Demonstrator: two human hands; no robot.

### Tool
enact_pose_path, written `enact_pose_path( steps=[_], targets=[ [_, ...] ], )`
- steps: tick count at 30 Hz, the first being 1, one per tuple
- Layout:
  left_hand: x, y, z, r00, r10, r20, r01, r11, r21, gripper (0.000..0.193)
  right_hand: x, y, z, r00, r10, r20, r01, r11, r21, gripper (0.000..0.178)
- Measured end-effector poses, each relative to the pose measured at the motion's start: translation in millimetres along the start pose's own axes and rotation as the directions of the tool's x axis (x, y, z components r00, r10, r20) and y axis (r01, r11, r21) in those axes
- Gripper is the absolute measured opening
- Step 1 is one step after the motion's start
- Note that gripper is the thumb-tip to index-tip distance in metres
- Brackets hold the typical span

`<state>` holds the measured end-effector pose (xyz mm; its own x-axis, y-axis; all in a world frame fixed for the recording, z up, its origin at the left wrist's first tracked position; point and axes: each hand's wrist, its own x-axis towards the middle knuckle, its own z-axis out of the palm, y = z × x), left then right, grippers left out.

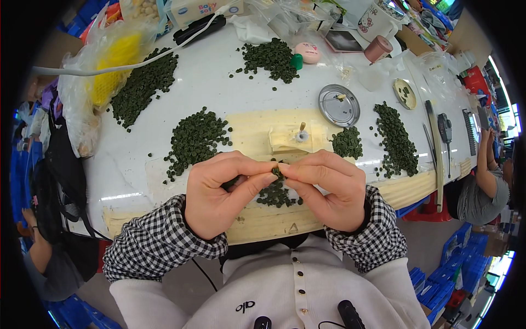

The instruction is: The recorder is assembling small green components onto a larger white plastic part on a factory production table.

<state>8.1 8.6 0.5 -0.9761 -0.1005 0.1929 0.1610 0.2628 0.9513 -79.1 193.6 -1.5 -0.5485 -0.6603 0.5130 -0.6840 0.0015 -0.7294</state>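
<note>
Just above the table's near edge, my left hand [222, 189] and my right hand [331, 186] meet fingertip to fingertip, both closed in a pinch. Between them is a small dark green round piece [276, 171], mostly covered by the fingers. Directly below lies a small pile of like dark green pieces [276, 196]. Behind my hands stands a block wrapped in cream tape [282, 141], with a small upright peg [302, 131] on it. A larger pile of green pieces [196, 140] spreads beyond my left hand, and a smaller heap [347, 143] lies beyond my right.
More green piles sit at the far left [145, 82], back middle [269, 59] and right [395, 140]. A round metal tin [339, 105] and a small dish [404, 94] stand behind. Tools, including a screwdriver [445, 131], lie at right. A white cable [126, 67] crosses the back left.
</note>
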Motion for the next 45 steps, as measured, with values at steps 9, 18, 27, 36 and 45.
enact_pose_path(
  steps=[9, 18, 27, 36, 45],
  targets=[
    [0, 0, 0, 0.996, 0.075, 0.049, -0.077, 0.996, 0.046, 0.017, 0, -1, 1, 0.999, 0.04, -0.038, -0.039, 0.999, 0.024, 0.02],
    [0, 5, -2, 0.998, -0.011, 0.062, 0.008, 0.999, 0.049, 0.017, 8, -6, -12, 0.994, 0.007, -0.111, -0.019, 0.995, -0.103, 0.021],
    [0, 3, 0, 0.998, 0.048, 0.037, -0.049, 0.999, 0.021, 0.018, 31, 15, -23, 0.997, -0.004, -0.082, -0.032, 0.904, -0.425, 0.015],
    [-1, -2, -1, 0.999, 0.01, 0.042, -0.009, 1.0, -0.018, 0.016, 33, 14, -17, 0.996, -0.007, -0.088, -0.029, 0.914, -0.405, 0.011],
    [-1, -3, -1, 0.999, 0.02, 0.034, -0.019, 0.999, -0.033, 0.016, 32, -18, -33, 0.963, -0.116, -0.244, 0.035, 0.95, -0.311, 0.013]
  ],
)
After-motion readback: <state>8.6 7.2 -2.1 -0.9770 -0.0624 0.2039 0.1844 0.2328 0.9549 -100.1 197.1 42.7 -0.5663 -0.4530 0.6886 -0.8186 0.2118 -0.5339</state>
